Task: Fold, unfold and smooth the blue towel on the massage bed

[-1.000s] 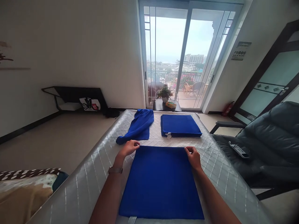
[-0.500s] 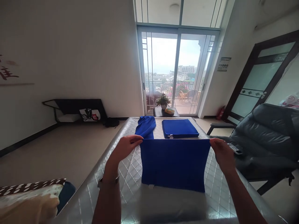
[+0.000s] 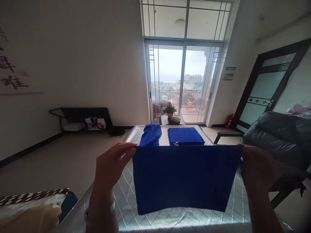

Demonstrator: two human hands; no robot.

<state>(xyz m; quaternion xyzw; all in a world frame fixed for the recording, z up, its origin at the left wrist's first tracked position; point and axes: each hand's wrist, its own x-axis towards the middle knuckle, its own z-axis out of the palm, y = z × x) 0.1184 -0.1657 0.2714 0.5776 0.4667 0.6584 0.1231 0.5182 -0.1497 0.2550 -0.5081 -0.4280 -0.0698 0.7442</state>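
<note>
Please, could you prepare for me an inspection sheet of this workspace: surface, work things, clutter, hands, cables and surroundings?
Surface: silver quilted surface, diamond-patterned.
Work things: blue rectangular fabric piece, upper edge stretched between both hands; beyond it, flat square blue fabric stack and crumpled blue cloth.
Clutter: green leafy potted plant and small yellowish packet on a small dark table.
Hands: left hand and right hand, fingers pinching the piece's upper corners.
Cables: nothing seen.
Surroundings: glass sliding door ahead; dark padded armchair and red cylindrical fire extinguisher to the right.
</note>
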